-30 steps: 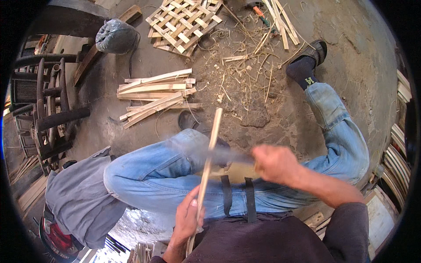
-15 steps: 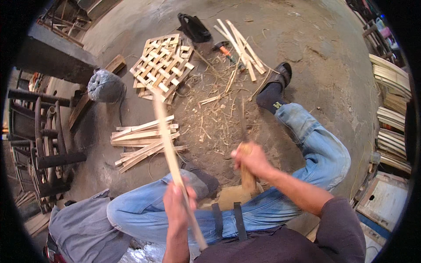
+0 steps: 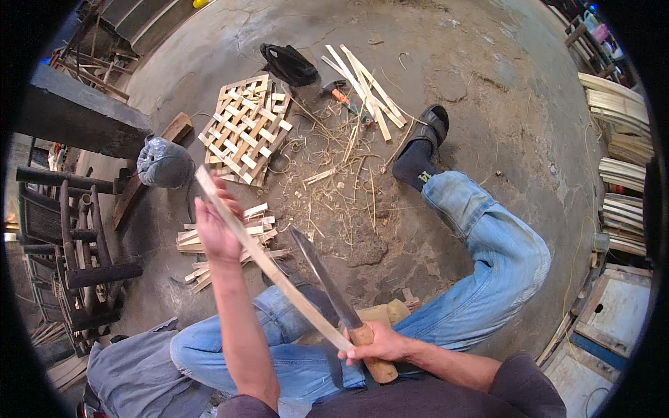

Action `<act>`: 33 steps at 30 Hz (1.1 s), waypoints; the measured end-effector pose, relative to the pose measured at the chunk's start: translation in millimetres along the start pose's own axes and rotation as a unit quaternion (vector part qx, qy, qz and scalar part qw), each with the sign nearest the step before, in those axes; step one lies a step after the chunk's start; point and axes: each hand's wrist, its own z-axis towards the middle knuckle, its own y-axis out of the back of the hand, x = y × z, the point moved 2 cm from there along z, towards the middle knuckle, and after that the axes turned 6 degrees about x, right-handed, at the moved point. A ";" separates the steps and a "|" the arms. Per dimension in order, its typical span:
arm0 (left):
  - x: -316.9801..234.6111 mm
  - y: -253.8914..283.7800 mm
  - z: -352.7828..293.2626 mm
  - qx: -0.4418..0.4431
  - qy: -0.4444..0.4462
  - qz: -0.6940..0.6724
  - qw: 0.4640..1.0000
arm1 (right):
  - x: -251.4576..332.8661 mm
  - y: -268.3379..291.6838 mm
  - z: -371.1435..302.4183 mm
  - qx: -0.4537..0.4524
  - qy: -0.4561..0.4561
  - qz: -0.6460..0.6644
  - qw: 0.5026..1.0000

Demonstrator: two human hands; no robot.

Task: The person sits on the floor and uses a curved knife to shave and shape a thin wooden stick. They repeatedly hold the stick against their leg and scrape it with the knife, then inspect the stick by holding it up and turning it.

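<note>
A long, pale bamboo strip (image 3: 268, 266) slants across in front of me, one end up at the left and the other down by my right hand. Near its upper end, my left hand (image 3: 219, 223) has its fingers around it. My right hand (image 3: 376, 343) grips the wooden handle of a knife (image 3: 322, 275), whose dark blade points up and to the left beside the strip. The strip's lower end meets the fingers and thumb of this hand. Behind the knife handle, a wooden block (image 3: 387, 311) shows partly by my legs.
A woven panel of pale strips (image 3: 245, 132) lies on the floor, with a strip bundle (image 3: 202, 240) nearer. Farther off are a black bag (image 3: 289, 64), a hammer (image 3: 340, 96), loose strips (image 3: 366, 87) and shavings (image 3: 348, 164). A dark chair frame (image 3: 83, 254) stands left; stacked strips (image 3: 617, 174) lie right.
My left hand has moved up and left along the strip, which now slants lower toward the right. My right hand has come down and closer, with the knife turned leftward beside the strip.
</note>
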 end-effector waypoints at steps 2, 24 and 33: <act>-20.8 -2.0 22.4 0.070 0.025 -0.046 0.996 | 3.8 -1.9 -6.5 0.035 -0.012 0.023 0.999; -203.1 53.6 -107.7 -0.097 0.214 0.900 0.366 | 340.8 255.5 85.3 -0.575 -0.001 -0.683 0.450; -197.1 145.8 -85.8 -0.103 0.293 0.925 0.216 | 256.5 148.8 17.1 -0.416 0.024 -0.399 0.817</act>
